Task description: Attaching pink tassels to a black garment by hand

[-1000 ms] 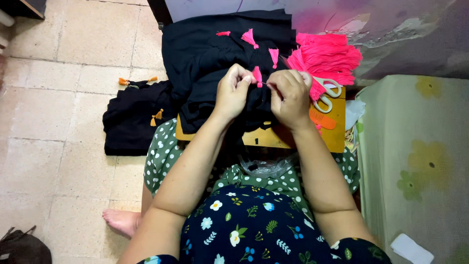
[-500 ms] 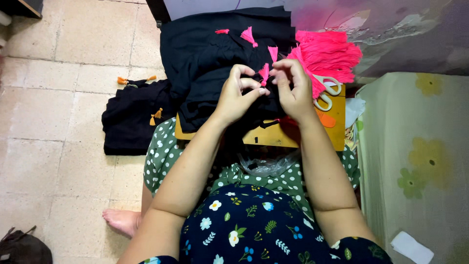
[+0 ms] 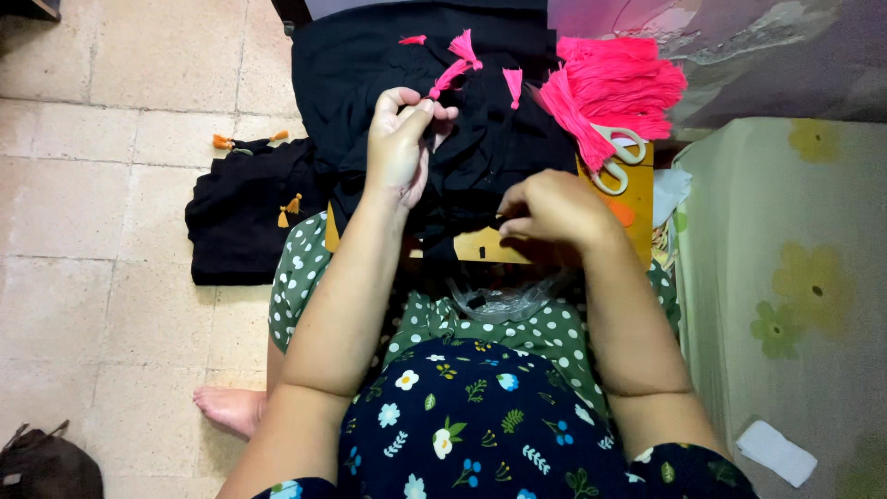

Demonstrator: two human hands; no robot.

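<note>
a: since half a second ago the right hand (image 3: 554, 211) has dropped away from the pink tassel (image 3: 450, 74) toward the near edge of the yellow board (image 3: 637, 199); the left hand (image 3: 399, 148) has stayed up on the black cloth (image 3: 480, 139).

b: what are the grips doing?

a: left grip is pinched together on the tassel's cord, thumb against forefinger. right grip is curled over a fold of the black cloth at the board's near edge; i cannot tell whether it is clamped on anything.

b: how would the tassel handle?

a: my guess is light, soft and floppy, its threads easy to fray, so it is best taken by the cord or knotted head. it lies on the cloth near the board's far-left corner.

b: and beyond that?

a: two more small pink tassels lie on the cloth, then a thick bundle of pink thread (image 3: 619, 83) at the far-right corner, with white-handled scissors (image 3: 617, 157) just beside it. a round orange sticker (image 3: 621, 212) sits on the board's right edge. left of the board, a black garment with orange tassels (image 3: 240, 212) lies on the tiled floor (image 3: 111, 185).
</note>
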